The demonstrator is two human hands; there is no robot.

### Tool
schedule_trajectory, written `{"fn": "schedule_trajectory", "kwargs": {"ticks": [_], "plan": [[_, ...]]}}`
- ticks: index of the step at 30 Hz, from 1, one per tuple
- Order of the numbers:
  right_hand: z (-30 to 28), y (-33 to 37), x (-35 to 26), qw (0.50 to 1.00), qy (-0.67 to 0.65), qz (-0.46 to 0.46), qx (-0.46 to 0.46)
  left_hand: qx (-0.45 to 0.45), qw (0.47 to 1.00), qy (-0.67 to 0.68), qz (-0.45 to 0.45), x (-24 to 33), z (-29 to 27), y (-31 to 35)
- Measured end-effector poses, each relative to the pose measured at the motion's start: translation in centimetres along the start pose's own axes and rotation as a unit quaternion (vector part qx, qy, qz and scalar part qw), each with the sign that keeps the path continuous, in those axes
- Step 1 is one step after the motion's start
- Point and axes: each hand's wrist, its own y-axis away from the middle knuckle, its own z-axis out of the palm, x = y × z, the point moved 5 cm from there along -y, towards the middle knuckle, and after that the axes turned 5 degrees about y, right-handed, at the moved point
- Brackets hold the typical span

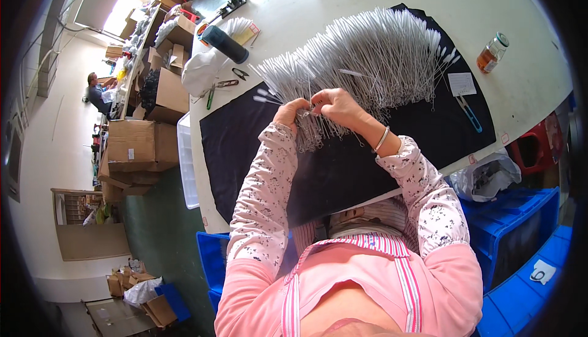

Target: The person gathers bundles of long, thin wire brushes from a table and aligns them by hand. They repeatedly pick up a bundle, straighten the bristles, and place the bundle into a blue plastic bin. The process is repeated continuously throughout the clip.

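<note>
Pointing bristles away from both hands (340, 109), long axes fore-and-aft: brushes (380, 52), grip narrow, contents unclear.

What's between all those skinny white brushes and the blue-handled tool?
In the head view: black cloth between the brushes and blue-handled tool, plus a paper slip by the tool's tip.

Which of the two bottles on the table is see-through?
The glass bottle right of the white brushes: orange-brown stuff shows inside it. The dark bottle, left of the brushes, hides its inside.
</note>
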Motion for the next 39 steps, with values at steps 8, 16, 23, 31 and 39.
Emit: {"fn": "schedule_trajectory", "kwargs": {"ticks": [8, 16, 23, 31, 39], "plan": [[-0.3, -2.0, 1.5, 0.991, 0.110, -0.054, 0.056, -0.042, 0.999, -0.026, 0.014, 1.3, -0.5, 3.4], [-1.0, -0.8, -0.8, 0.931, 0.322, -0.009, 0.172, -0.029, 0.998, -0.050, -0.034, 2.6, -2.2, 5.6], [3.5, -2.9, -1.1, 0.868, 0.474, 0.000, 0.144, -0.136, 0.988, 0.056, -0.048, 1.5, 1.4, 6.5], [3.0, -4.9, 1.4, 0.817, 0.545, -0.064, 0.177, -0.097, 0.988, 0.053, -0.109, 3.2, -1.0, 10.7], [3.3, -4.7, 1.7, 0.813, 0.559, -0.102, 0.128, -0.097, 0.985, -0.042, -0.136, 6.8, -5.6, 18.7]]}}
